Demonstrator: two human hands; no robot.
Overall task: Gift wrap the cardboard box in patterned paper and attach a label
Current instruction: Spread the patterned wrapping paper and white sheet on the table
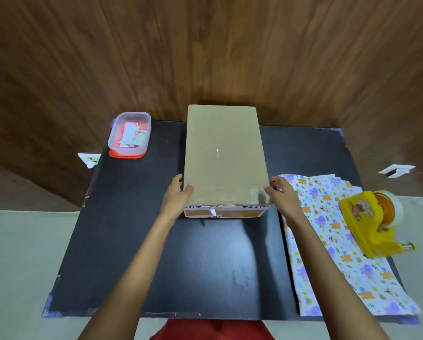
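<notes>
The wrapping has barely begun, judging by how things lie: the box point(224, 158) is bare cardboard on every face that shows, with only clear packing tape along its near edge, and no label is on it. It stands at the middle of the black mat point(144, 241), long side running away from the person. The left hand point(178, 195) grips its near left corner, thumb on top and fingers curled round the side. The right hand point(281, 195) holds the near right corner the same way. Whether the box rests on the mat or is raised a little cannot be told. The paper point(328, 256) lies flat and unused at the right edge of the mat, just beside the box, with a yellow tape dispenser point(370, 222) standing on it. Laying out the paper, setting the box on it, folding, taping and labelling all appear to be left. The one container is a clear plastic tub point(130, 133) at the far left of the mat, well apart from the box, sitting on a red lid point(125, 155). It holds a small heap of paper pieces, probably the labels point(130, 134), too small to read.
</notes>
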